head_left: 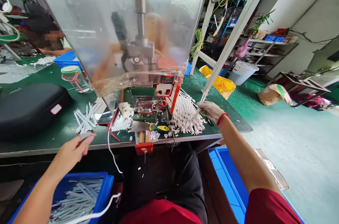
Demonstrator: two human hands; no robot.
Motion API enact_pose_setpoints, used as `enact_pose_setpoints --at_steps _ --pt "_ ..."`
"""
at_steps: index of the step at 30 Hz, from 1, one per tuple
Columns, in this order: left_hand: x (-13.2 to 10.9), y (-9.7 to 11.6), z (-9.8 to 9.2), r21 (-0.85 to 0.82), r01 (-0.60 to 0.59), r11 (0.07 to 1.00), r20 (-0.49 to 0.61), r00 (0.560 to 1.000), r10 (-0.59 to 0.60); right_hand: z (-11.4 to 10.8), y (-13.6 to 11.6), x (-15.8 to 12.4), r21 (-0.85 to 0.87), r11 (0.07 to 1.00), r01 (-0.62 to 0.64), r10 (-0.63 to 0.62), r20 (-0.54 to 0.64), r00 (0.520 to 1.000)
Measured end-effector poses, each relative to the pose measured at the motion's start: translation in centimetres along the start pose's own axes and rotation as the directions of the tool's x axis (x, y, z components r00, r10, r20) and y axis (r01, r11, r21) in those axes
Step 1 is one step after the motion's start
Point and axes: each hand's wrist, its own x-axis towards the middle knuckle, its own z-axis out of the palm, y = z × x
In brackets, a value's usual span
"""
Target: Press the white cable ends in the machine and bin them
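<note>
My left hand [71, 154] is bare and hovers at the table's front edge, fingers drawn together. A greyish patch shows at its fingertips; whether that is a covering or a held piece is unclear. Just beyond it lies a small bunch of white strips [85, 118]. My right hand [212, 111], in a pale glove with a red cuff, pinches one white strip [196, 111] at the right side of a large heap of white strips [186, 111]. Between the hands stands a press machine [144, 105] behind a clear shield [169, 22].
A scraper with a yellow-green handle [160, 128] lies before the press among white scraps. A black case [34, 107] and a lidded jar [75, 78] sit left. Below are a blue bin of strips [107, 185] and another blue bin [225, 174]. A metal post [233, 36] rises right.
</note>
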Motion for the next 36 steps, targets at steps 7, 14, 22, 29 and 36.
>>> enact_pose_setpoints --at_steps 7,14,22,29,36 --pt "-6.5 8.8 6.5 -0.535 -0.018 0.845 0.625 0.664 0.41 6.0 -3.8 -7.9 0.301 0.947 -0.11 0.003 0.335 0.942" --pt "-7.8 13.4 14.4 -0.75 0.129 0.648 0.554 0.657 0.511 11.2 -4.6 -13.8 0.12 0.986 0.116 -0.157 0.426 0.891" --pt "-8.4 12.9 14.6 -0.804 0.207 0.558 0.486 0.769 0.416 13.1 -5.1 -15.2 0.034 0.991 0.129 -0.129 0.493 0.86" --pt "-8.4 11.8 15.6 -0.771 0.15 0.619 0.457 0.807 0.373 14.4 -3.6 -15.2 0.01 0.994 0.108 -0.098 0.504 0.858" --pt "-8.9 10.7 15.0 -0.8 0.266 0.538 0.502 0.787 0.358 17.1 -1.6 -13.3 0.243 0.958 -0.154 -0.039 0.641 0.766"
